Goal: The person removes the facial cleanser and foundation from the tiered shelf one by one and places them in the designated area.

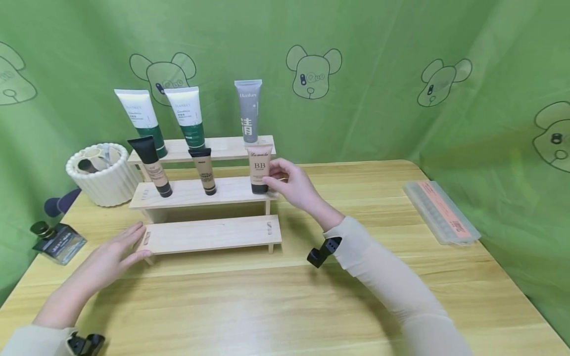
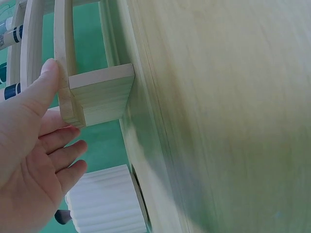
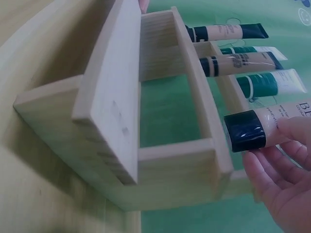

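Note:
My right hand [image 1: 297, 187] pinches a pink BB cream tube [image 1: 259, 165] between thumb and fingers, black cap down, at the right end of the middle tier of a three-tier wooden display rack [image 1: 213, 232]. In the right wrist view its cap [image 3: 245, 130] is beside that tier; whether it touches the board I cannot tell. My left hand [image 1: 113, 254] touches the left end of the bottom tier. In the left wrist view the thumb [image 2: 46, 80] lies against the board's edge, other fingers loosely extended. Two black-capped tubes [image 1: 156, 170] [image 1: 205, 173] stand on the middle tier.
Two white-green tubes [image 1: 139, 113] [image 1: 187, 113] and a grey tube [image 1: 249, 111] stand on the top tier. A ribbed white holder [image 1: 104, 178] with brushes and a dark bottle [image 1: 62, 243] are left. A flat clear case [image 1: 441, 212] lies far right; a green curtain [image 1: 365, 99] hangs behind.

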